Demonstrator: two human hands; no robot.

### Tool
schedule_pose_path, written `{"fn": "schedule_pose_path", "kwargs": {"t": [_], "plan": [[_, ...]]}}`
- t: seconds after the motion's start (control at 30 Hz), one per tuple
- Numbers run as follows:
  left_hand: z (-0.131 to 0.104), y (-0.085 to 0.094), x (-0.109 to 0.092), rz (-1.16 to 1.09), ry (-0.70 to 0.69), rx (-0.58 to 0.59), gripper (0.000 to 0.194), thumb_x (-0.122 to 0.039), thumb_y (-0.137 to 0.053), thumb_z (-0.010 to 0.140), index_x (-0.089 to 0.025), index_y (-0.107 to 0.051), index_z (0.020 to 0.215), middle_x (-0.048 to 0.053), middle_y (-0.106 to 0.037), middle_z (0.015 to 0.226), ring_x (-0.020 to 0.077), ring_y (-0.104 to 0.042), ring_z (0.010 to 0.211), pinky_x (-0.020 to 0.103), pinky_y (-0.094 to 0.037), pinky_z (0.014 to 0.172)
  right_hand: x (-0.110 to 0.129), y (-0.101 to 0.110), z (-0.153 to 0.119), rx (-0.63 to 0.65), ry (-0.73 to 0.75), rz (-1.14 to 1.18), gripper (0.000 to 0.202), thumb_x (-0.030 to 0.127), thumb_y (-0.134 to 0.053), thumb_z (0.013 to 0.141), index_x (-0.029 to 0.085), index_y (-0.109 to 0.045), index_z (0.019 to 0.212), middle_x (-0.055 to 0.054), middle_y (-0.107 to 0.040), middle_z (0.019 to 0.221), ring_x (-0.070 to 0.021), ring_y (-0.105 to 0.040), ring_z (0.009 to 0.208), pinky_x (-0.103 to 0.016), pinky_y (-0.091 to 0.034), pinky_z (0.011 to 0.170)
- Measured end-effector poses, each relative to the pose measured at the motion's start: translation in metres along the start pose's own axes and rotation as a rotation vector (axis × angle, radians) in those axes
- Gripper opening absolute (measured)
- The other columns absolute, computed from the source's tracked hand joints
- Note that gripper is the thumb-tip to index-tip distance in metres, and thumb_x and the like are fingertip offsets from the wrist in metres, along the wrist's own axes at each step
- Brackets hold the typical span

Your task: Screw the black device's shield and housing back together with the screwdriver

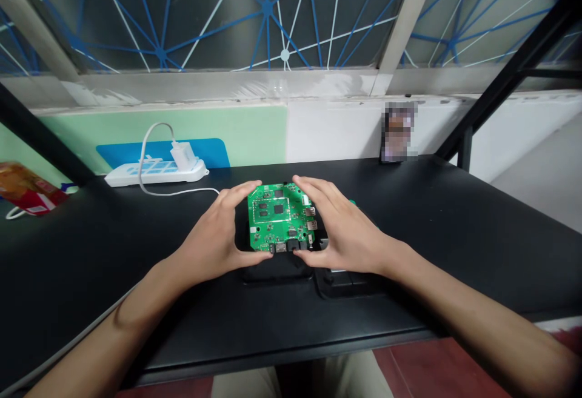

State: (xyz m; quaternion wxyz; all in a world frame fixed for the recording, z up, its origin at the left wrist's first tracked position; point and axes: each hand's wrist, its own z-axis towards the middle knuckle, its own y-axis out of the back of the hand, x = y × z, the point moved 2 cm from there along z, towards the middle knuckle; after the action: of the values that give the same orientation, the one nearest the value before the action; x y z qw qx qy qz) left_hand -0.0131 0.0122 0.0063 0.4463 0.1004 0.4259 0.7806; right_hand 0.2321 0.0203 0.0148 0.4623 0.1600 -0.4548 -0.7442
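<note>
A green circuit board (275, 216) is held up in front of me, its chips facing up and its ports along the near and right edges. My left hand (221, 228) grips its left side, thumb at the near edge and fingers at the far edge. On the other side my right hand (343, 228) pinches it the same way. Below the board lies a black plastic tray-like part (277, 274). A second black part (350, 284) sits under my right hand, mostly hidden by it.
A white power strip (157, 174) with a plugged-in charger (183, 155) stands at the back left, its white cable running across the black table (454, 234). A phone-like object (396, 134), blurred, leans on the wall. A red and brown packet (31, 189) lies far left.
</note>
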Motion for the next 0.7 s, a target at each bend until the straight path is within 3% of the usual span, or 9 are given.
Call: {"fn": "schedule_pose_path", "kwargs": {"t": [0.23, 0.47, 0.57, 0.7], "plan": [[0.000, -0.001, -0.002, 0.033, 0.006, 0.001, 0.116, -0.036, -0.089, 0.068, -0.027, -0.015, 0.157, 0.015, -0.044, 0.149, 0.0393, -0.047, 0.133, 0.057, -0.047, 0.109, 0.003, 0.000, -0.001, -0.034, 0.015, -0.025, 0.106, 0.040, -0.074, 0.073, 0.020, -0.014, 0.158, -0.020, -0.038, 0.153, -0.0360, -0.041, 0.139, -0.057, -0.047, 0.109], [0.004, -0.001, -0.004, 0.069, -0.004, 0.030, 0.118, -0.048, -0.090, 0.067, -0.025, -0.017, 0.157, 0.017, -0.041, 0.151, 0.0406, -0.043, 0.136, 0.059, -0.045, 0.111, 0.005, -0.001, 0.000, -0.043, 0.019, -0.051, 0.107, 0.042, -0.075, 0.073, 0.018, -0.013, 0.157, -0.021, -0.039, 0.151, -0.0354, -0.041, 0.139, -0.056, -0.046, 0.110], [0.008, -0.003, -0.007, 0.125, -0.019, 0.045, 0.121, -0.054, -0.088, 0.067, -0.024, -0.014, 0.157, 0.019, -0.041, 0.152, 0.0437, -0.041, 0.136, 0.064, -0.039, 0.113, 0.004, -0.002, 0.000, -0.029, 0.014, -0.054, 0.107, 0.042, -0.074, 0.074, 0.020, -0.011, 0.158, -0.021, -0.038, 0.151, -0.0372, -0.041, 0.139, -0.060, -0.045, 0.110], [0.016, -0.008, -0.018, 0.210, -0.072, 0.093, 0.111, -0.047, -0.082, 0.075, -0.022, -0.012, 0.157, 0.019, -0.040, 0.154, 0.0429, -0.039, 0.141, 0.065, -0.025, 0.120, 0.004, -0.004, -0.001, -0.026, 0.012, -0.068, 0.107, 0.043, -0.073, 0.075, 0.019, -0.010, 0.158, -0.021, -0.038, 0.152, -0.0380, -0.041, 0.139, -0.061, -0.045, 0.109]]}}
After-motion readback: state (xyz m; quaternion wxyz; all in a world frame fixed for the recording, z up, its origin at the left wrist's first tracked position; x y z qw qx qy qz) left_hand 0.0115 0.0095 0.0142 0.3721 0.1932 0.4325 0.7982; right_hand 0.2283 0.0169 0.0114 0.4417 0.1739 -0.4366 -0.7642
